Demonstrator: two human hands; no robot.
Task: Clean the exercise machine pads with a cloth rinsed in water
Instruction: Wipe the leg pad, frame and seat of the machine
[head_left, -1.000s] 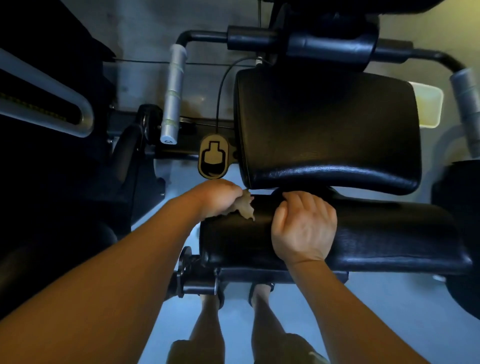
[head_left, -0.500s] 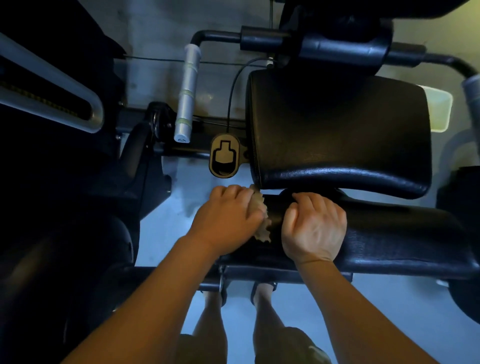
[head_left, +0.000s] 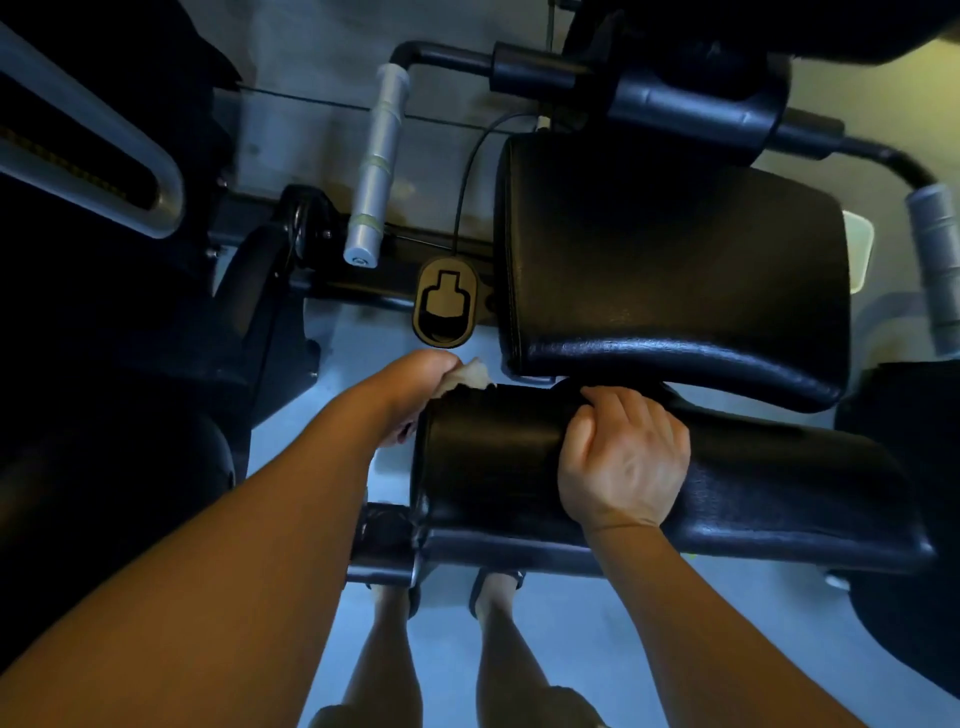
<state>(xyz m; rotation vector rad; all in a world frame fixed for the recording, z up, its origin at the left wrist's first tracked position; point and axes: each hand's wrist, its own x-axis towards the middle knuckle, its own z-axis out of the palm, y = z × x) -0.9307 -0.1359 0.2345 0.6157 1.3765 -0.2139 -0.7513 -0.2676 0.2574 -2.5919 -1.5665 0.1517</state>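
At the left end of the long black vinyl lower pad (head_left: 488, 457), the left hand (head_left: 410, 387) has its grip closed round a crumpled pale cloth (head_left: 470, 375), which touches the pad's far corner. The right hand (head_left: 626, 462) lies across the middle of the same pad, its grip narrow, with the fingers curled over the far edge. Just beyond sits a broad black vinyl upper pad (head_left: 675, 270). Beside that pad's left edge is an oval tan tag with a black weight symbol (head_left: 444, 304). Farther left, a silver cylindrical handle (head_left: 376, 166) juts from a black bar. Bare legs stand on the grey floor (head_left: 597, 649).
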